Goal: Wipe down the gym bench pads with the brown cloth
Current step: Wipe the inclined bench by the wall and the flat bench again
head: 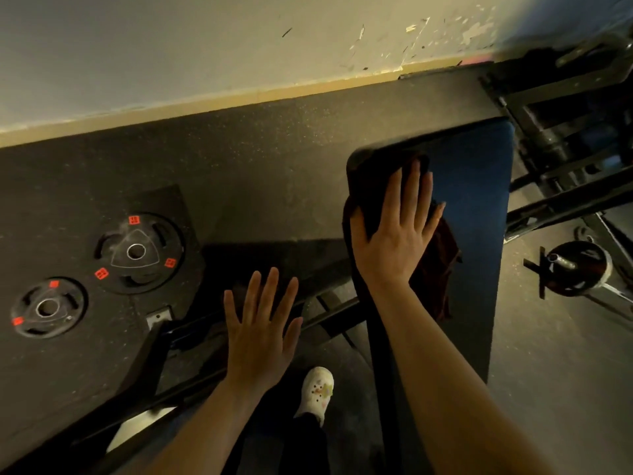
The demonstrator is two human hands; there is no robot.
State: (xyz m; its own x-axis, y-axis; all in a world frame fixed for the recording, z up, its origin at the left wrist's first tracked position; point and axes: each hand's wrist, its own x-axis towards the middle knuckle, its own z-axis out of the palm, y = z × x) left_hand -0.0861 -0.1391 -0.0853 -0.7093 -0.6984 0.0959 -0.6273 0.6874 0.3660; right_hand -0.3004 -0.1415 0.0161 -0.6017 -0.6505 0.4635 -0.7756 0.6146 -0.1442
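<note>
Presently, the brown cloth (435,265) is pressed flat on the bench pad (479,207) near its far left corner by the right hand (394,231), fingers straight and spread. The left hand (260,334) is held spread, gripping nothing, over floor (239,166) left of the pad edge, near two weight plates (137,252).

The right hand (394,231) lies flat with its palm down, 4 fingers straight and close together, thumb spread to the left (forearm bare, reaching up from the lower right). The left hand (260,334) hovers flat, fingers straight and slightly fanned.
</note>
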